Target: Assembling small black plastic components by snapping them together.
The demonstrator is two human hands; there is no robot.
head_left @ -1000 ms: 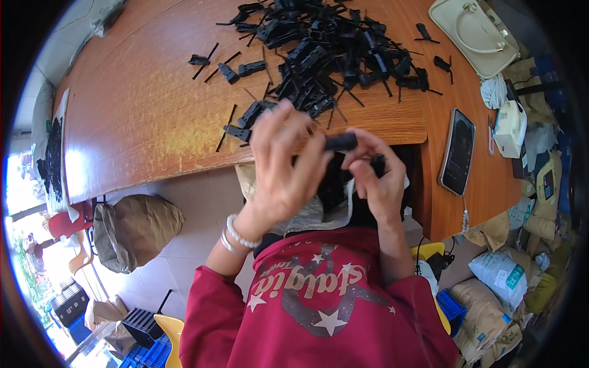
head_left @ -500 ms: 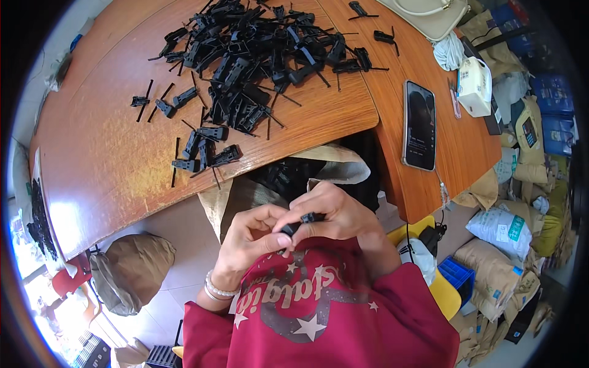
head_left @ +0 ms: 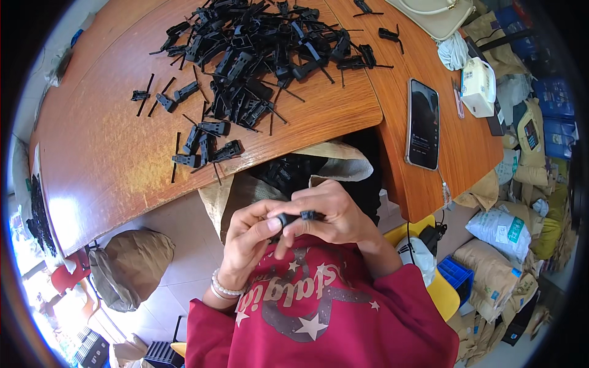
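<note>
Close in front of my body, both hands pinch a small black plastic part (head_left: 308,215) between them. The fingers of my left hand (head_left: 251,230) press on its left end, thumb on top. My right hand (head_left: 331,211) grips its other end, with a black piece showing between the fingers. Fingers cover much of the part, so its full shape is hidden. On the wooden table (head_left: 123,122) beyond lies a large heap of black plastic clips (head_left: 245,61) with thin protruding rods. Several similar loose clips (head_left: 205,144) lie nearer the table's front edge.
Below the table edge, an open sack (head_left: 343,168) holds more black parts. At right on the table are a phone (head_left: 423,126), a tissue pack (head_left: 477,88) and a handbag (head_left: 432,15). A yellow stool (head_left: 445,294), blue crate (head_left: 456,279) and stacked sacks (head_left: 491,273) stand at right.
My left thumb and fingers have shifted up slightly on the black part, and more of it shows between the hands. The view has moved slightly.
</note>
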